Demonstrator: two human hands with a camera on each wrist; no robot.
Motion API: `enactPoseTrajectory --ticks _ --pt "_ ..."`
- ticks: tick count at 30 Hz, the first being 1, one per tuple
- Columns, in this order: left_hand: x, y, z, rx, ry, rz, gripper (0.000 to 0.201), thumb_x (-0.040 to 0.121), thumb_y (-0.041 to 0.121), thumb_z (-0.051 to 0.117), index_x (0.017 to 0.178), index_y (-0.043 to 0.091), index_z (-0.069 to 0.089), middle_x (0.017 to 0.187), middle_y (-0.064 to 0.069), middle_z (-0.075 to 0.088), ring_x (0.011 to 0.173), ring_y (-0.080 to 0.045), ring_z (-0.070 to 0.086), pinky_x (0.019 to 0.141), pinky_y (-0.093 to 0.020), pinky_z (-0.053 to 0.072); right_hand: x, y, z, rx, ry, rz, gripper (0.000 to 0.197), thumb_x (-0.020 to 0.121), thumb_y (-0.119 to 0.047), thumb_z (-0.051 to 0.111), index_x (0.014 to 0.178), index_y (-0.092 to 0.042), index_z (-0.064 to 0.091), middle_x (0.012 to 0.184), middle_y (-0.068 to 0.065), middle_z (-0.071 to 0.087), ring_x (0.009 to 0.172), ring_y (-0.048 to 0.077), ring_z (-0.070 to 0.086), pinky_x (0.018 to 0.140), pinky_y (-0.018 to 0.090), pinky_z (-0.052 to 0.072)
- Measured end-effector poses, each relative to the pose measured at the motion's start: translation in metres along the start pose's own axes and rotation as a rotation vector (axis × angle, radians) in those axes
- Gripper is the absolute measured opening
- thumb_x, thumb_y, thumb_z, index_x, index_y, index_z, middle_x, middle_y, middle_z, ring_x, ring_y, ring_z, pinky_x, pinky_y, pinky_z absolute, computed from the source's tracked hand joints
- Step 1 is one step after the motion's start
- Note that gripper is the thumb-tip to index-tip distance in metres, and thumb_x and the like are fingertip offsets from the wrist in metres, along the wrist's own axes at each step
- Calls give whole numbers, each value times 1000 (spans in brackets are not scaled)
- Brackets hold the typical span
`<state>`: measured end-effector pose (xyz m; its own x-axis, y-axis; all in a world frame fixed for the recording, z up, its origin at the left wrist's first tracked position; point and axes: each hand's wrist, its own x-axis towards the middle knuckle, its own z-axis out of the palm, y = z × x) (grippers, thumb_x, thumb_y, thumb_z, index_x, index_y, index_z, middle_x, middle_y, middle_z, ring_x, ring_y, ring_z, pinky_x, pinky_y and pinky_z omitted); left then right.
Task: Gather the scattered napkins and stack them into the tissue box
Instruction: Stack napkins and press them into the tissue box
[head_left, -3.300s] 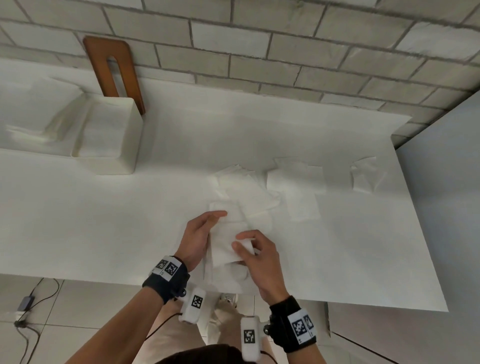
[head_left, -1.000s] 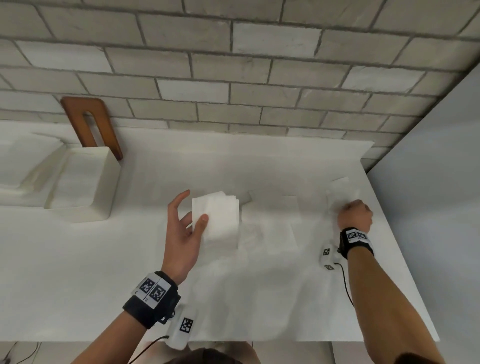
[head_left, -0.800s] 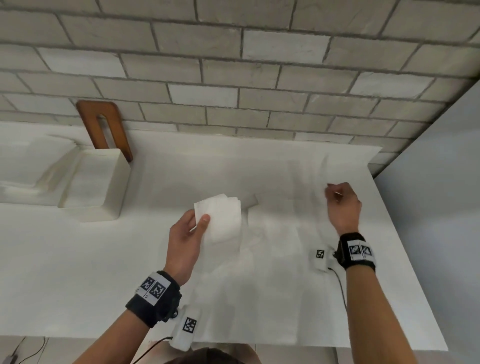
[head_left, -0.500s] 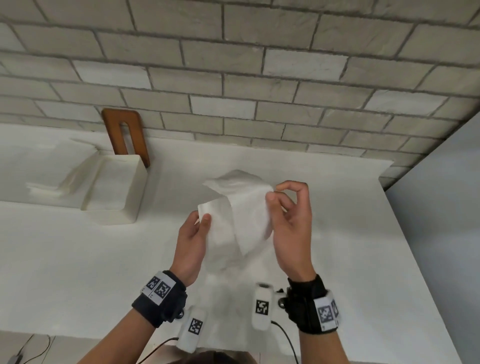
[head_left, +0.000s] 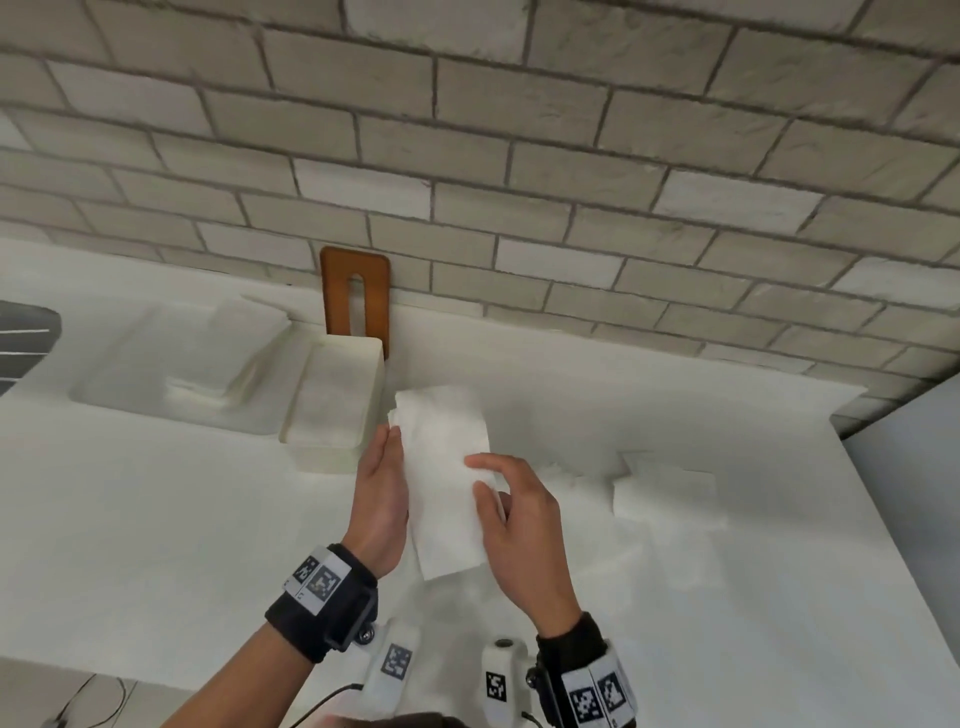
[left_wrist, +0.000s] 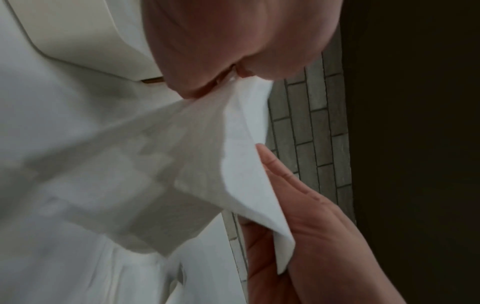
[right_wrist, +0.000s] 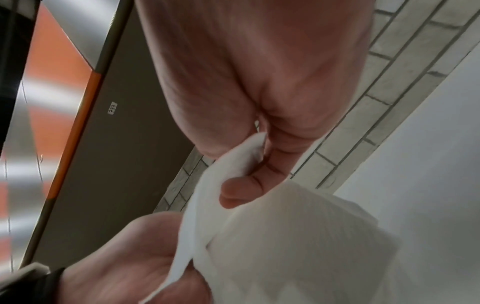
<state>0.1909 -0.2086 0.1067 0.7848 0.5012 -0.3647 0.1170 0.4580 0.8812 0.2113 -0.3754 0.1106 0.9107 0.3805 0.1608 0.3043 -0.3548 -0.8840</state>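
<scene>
Now: napkin stack held between both hands, beside the tissue box

Right now I have a stack of napkins (head_left: 447, 483) lifted above the white table (head_left: 156, 519), held between both hands. My left hand (head_left: 382, 499) cups the stack's left edge, thumb on top and fingers underneath; in the left wrist view the stack (left_wrist: 241, 164) rests against that hand's fingers (left_wrist: 293, 185). My right hand (head_left: 519, 525) grasps the right edge, pinching the paper between thumb and fingers, and in the right wrist view the thumb (right_wrist: 244, 191) presses onto the napkin layers (right_wrist: 285, 236).

The tissue box (head_left: 337, 405) stands open on the table just left of the stack's far end, with folded napkins already lying inside it. Behind it a brown slotted wooden lid (head_left: 356, 296) leans upright against the brick wall (head_left: 519, 156). More loose napkins (head_left: 660, 488) lie flat on the table to the right of my hands. Left of the box sits a shallow white tray (head_left: 130, 374) holding a folded white item I cannot identify.
</scene>
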Motion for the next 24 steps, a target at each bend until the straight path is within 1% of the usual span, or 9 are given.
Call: enactPoseTrajectory --ticks 4,8,9,12,15,18,20,22,24 --pt "16 17 -31 9 34 14 36 116 38 38 127 19 66 123 -8 76 121 -31 70 113 -57 50 11 -14 34 -97 -11 -35 27 110 -13 56 128 -29 68 126 -20 65 84 -8 59 82 8 44" --pt "34 33 -58 -26 -4 -57 57 103 69 46 135 26 65 130 -4 75 123 -27 70 110 -55 52 22 -28 64 -163 -38 -72 27 109 -11 55 128 -27 66 126 -17 62 95 -6 62 87 6 43" --pt "38 35 -63 1 -10 -45 53 100 69 53 132 27 65 128 -4 75 122 -28 71 107 -54 54 23 -32 70 -171 -45 -80 26 108 -10 56 126 -28 65 125 -17 60 98 -5 62 86 6 42" --pt "51 43 -78 110 40 66 21 107 37 62 124 26 61 121 2 76 117 -24 73 103 -52 57 31 -49 86 -213 87 -101 29 101 -10 62 120 -29 52 125 -16 54 112 1 55 92 10 39" --pt "63 54 -86 128 12 106 20 109 34 60 127 27 58 126 5 74 118 -18 71 102 -46 57 55 -63 109 1 218 -10 40 99 -12 63 117 -33 35 138 -10 49 130 5 47 105 17 40" --pt "79 70 -87 129 -26 143 18 110 25 58 127 20 57 123 -3 74 113 -20 74 93 -40 61 81 -70 144 189 86 87 38 105 -20 58 116 -43 30 124 -8 52 111 7 60 95 29 51" --pt "99 83 -89 161 -28 192 18 110 21 57 127 17 56 121 -6 74 109 -21 75 90 -40 62 90 -68 164 247 95 109 32 108 -19 56 115 -38 31 109 -11 56 87 5 63 78 24 51" --pt "127 96 -94 219 -7 245 24 110 23 57 132 14 53 123 -8 73 111 -25 73 93 -44 61 97 -63 176 245 167 97 25 107 -17 58 114 -29 37 95 -9 58 67 8 56 65 24 46" --pt "156 109 -99 281 16 278 27 110 25 57 134 14 50 124 -8 69 114 -27 69 97 -47 59 106 -55 185 169 172 108 19 104 -15 62 106 -26 46 89 -9 62 63 9 54 62 22 43"
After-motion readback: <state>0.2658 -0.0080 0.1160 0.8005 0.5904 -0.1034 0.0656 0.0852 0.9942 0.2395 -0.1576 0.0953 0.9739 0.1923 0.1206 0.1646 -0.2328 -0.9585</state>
